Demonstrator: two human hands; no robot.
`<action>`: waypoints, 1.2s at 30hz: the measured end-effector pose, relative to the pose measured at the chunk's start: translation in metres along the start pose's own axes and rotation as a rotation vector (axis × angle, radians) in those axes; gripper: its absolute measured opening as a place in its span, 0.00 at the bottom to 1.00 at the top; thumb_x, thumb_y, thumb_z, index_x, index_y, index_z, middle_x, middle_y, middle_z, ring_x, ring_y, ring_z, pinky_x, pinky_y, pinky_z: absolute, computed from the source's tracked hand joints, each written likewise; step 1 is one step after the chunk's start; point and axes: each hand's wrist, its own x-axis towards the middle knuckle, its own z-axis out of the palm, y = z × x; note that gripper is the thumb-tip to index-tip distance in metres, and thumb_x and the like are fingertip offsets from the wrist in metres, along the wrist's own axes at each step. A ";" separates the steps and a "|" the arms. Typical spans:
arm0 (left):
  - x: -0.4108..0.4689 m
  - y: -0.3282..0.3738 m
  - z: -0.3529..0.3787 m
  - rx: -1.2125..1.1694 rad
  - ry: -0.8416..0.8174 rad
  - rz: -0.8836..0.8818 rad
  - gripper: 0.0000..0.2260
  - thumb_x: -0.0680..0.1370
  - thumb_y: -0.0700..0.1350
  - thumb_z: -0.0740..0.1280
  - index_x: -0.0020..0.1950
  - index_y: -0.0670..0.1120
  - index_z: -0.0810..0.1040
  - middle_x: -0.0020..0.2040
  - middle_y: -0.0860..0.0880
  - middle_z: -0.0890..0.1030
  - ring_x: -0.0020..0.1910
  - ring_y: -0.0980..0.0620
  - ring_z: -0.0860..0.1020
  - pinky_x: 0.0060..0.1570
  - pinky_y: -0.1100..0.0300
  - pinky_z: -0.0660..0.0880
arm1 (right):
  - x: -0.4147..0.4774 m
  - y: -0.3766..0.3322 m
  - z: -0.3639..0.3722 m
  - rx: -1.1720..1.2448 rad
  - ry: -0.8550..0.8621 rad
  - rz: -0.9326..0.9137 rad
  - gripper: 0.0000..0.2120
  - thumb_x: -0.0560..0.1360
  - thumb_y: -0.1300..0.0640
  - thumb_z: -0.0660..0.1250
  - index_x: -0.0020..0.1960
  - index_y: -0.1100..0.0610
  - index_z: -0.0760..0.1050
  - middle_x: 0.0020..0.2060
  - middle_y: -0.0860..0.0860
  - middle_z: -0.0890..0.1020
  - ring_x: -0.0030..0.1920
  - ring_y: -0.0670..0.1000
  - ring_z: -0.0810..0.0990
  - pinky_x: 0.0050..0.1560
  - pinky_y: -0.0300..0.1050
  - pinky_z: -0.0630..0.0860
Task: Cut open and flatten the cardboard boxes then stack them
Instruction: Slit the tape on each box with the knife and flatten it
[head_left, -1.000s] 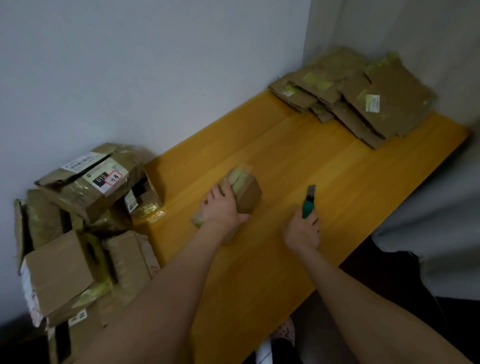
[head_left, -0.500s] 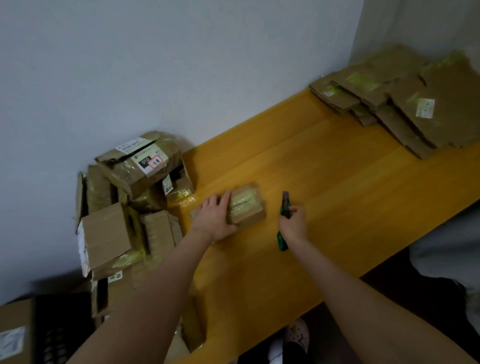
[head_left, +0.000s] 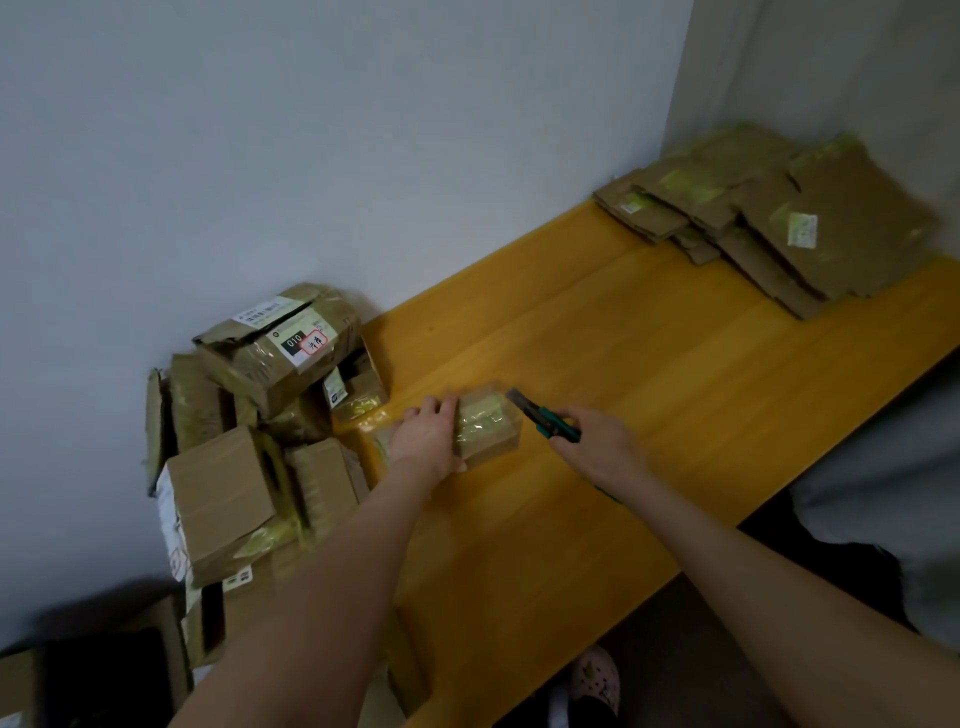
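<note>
**Beside the small box, a blade is coming round**

Near the left end of the yellow table (head_left: 649, 364) the small box (head_left: 488, 431) is sitting closed. It is showing plain brown cardboard on its near side, with shiny yellowish tape running across its top and catching the light.

The left hand (head_left: 426, 441) is lying against the box's left side with its fingers straight, steadying it rather than wrapping it. To the box's right, the right hand (head_left: 602, 447) is curling tightly round the green handle of a utility knife (head_left: 545, 415). The bare blade is slanting toward the box's far right corner, but I cannot tell whether the tip is touching.

Half a second ago that knife was standing nearly upright and apart from the box, its blade pointing away. Now it is tilting in toward the box.

Left of the box, unopened boxes (head_left: 249, 441) are piling up against the wall. Far to its right, flattened cardboard (head_left: 779, 223) is lying stacked.
</note>
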 end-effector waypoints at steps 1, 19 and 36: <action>0.001 0.000 0.000 0.001 0.000 0.002 0.42 0.70 0.51 0.76 0.77 0.50 0.55 0.70 0.46 0.66 0.67 0.42 0.67 0.65 0.48 0.70 | -0.002 -0.002 -0.001 -0.056 -0.032 -0.005 0.20 0.79 0.50 0.62 0.70 0.46 0.68 0.51 0.50 0.80 0.40 0.50 0.77 0.36 0.44 0.75; 0.008 -0.009 0.002 0.084 0.026 0.308 0.39 0.73 0.49 0.72 0.78 0.51 0.54 0.74 0.46 0.62 0.73 0.42 0.62 0.73 0.48 0.59 | 0.003 0.001 -0.021 0.380 0.020 0.123 0.07 0.78 0.54 0.64 0.51 0.57 0.77 0.39 0.53 0.80 0.37 0.51 0.77 0.37 0.45 0.72; 0.014 0.013 0.018 -0.561 -0.148 -0.296 0.45 0.71 0.59 0.72 0.77 0.44 0.51 0.70 0.43 0.63 0.66 0.40 0.68 0.62 0.46 0.72 | 0.018 -0.037 0.053 0.972 -0.198 0.453 0.16 0.83 0.57 0.57 0.68 0.61 0.67 0.55 0.58 0.79 0.54 0.59 0.80 0.55 0.57 0.77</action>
